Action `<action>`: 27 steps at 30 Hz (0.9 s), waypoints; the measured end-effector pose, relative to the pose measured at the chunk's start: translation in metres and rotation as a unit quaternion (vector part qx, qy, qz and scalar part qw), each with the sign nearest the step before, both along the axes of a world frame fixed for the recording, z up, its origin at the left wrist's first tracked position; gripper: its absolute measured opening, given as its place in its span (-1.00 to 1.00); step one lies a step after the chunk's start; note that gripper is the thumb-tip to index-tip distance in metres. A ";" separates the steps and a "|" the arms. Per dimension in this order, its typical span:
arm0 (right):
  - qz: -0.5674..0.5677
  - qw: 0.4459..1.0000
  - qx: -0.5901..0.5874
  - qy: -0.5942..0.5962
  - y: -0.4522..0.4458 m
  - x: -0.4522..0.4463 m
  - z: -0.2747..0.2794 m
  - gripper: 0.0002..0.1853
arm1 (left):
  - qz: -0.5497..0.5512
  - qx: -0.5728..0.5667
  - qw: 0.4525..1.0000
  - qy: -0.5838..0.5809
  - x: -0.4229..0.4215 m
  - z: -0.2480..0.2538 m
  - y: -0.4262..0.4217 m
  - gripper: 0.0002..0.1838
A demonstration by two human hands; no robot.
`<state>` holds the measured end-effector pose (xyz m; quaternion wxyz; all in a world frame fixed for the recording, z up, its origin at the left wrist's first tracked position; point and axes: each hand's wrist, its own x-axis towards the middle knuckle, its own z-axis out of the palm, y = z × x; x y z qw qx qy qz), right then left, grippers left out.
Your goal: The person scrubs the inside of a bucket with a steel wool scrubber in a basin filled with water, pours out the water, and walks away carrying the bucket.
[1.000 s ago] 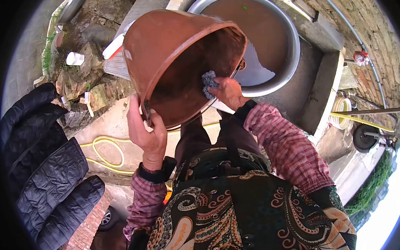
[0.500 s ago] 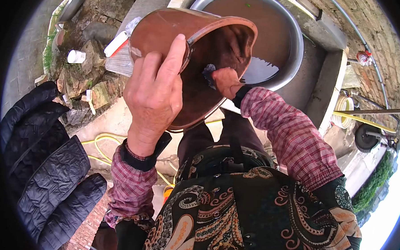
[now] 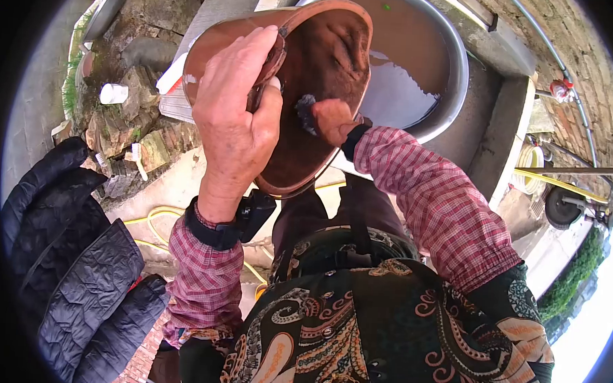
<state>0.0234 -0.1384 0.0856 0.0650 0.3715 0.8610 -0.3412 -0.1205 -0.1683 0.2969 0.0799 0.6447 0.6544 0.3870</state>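
A reddish-brown bucket [image 3: 326,59] is tilted on its side in front of me, its dark mouth facing right and toward me. At its rim my left hand [image 3: 234,116] is closed around a dark lug or handle fitting, steadying the bucket. Inside the mouth my right hand [image 3: 333,122] grips a dark grey scouring pad [image 3: 306,114] and presses it near the inner wall. Behind the bucket lies a large metal basin [image 3: 457,68] filled with brownish water, partly covered by the bucket.
A concrete trough wall [image 3: 511,132] surrounds the basin. On the left are rocks [image 3: 111,125], a white cup [image 3: 114,93], a brush [image 3: 139,160] and a black quilted jacket [image 3: 87,271]. A yellow hose [image 3: 158,219] lies on the ground; a pipe [image 3: 565,73] runs along the brick wall.
The bucket has shifted left and its mouth has turned more toward me. My left hand has rotated around the rim fitting; my right hand has moved slightly left with the pad.
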 end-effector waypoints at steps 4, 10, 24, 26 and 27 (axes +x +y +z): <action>-0.076 0.965 -0.132 0.214 -0.055 -0.036 0.025 -0.84 | 0.004 -0.001 1.000 -0.018 -0.002 -0.003 0.007 -0.49; 0.114 0.992 0.055 -0.002 0.020 -0.008 -0.043 -0.83 | 0.020 -0.020 0.999 0.021 0.005 -0.003 0.010 -0.48; -0.172 0.978 0.116 0.030 0.111 0.164 -0.066 -0.56 | -0.016 -0.078 0.997 0.000 0.015 -0.006 0.052 -0.50; -0.254 0.953 0.117 -0.117 0.137 0.196 -0.105 -0.57 | -0.019 -0.096 0.995 -0.002 0.020 -0.005 0.060 -0.49; -0.305 0.936 0.115 -0.130 0.142 0.204 -0.119 -0.58 | -0.020 -0.104 0.994 -0.002 0.022 -0.005 0.063 -0.49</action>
